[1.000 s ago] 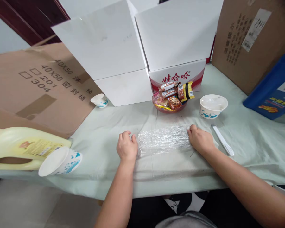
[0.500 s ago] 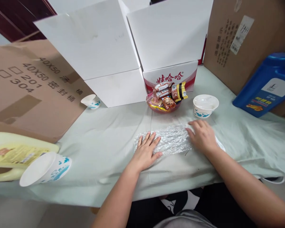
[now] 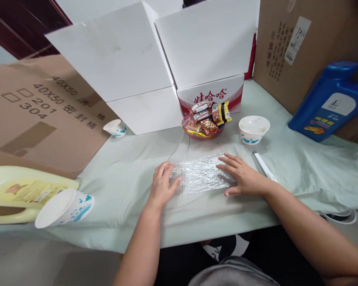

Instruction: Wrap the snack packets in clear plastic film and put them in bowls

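Observation:
A folded piece of clear, wrinkled plastic film lies on the cloth in front of me. At its left end is my left hand, fingers slightly curved and thumb apart, touching the film's edge. My right hand rests over the right end with its fingers spread and its thumb lower down. Just beyond that hand lies a slim white tool with a greyish tip, perhaps a utility knife. A paper bowl with clear plastic in it stands behind, beside a reddish bowl of wrapped snacks.
White boxes stand at the back, with large brown cartons at the left and right. A blue bottle is on the right. A pale yellow jug and a tipped paper cup lie left; another cup sits farther back.
My left hand has slid off the film's surface to its left end. My right hand has shifted left onto the film, uncovering the slim white tool. The film looks flatter.

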A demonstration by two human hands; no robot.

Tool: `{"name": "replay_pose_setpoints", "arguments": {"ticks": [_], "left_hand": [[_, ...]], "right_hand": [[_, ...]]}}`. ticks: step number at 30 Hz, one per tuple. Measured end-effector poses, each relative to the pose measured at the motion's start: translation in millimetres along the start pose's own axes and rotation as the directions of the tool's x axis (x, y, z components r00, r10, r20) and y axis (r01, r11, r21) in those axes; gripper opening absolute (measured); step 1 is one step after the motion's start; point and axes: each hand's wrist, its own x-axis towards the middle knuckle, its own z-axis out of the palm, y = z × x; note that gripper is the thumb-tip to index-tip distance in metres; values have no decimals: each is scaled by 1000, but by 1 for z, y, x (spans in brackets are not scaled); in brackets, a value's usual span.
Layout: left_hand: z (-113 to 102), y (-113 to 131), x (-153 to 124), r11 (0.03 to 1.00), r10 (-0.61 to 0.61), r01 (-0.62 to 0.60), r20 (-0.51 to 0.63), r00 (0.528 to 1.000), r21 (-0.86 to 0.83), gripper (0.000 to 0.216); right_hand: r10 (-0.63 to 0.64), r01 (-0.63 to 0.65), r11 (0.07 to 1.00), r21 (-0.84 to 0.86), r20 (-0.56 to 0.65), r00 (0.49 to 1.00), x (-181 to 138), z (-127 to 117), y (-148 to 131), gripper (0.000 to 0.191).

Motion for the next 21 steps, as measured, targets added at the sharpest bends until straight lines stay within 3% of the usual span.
{"name": "replay_pose_setpoints", "arguments": {"ticks": [3,6,10,14,17,21], "left_hand": [[-9,13,-5,958,214,-175,160,964,-225,19],[-15,16,-7,952,238,-156,317,918,-263,15],[-22,7,-6,966,181,-107,322,929,-234,11],[-27,3,-8,956,131,-37,308,942,-291,11],[-28,-1,-10,909,72,45,262,962,-415,7],[-25,-6,-11,825,-125,243,254,959,-510,7]], "right_hand": [[-84,75,988,135,61,995,-9,-16,4,45],[-51,43,987,155,53,997,-13,-23,8,11],[-32,33,992,124,-10,999,-14,-22,13,17],[16,-6,974,225,-45,999,-16,-23,14,17],[131,-129,943,308,14,991,-18,-28,14,18],[256,-273,871,409,96,962,-20,-34,12,19]]}}
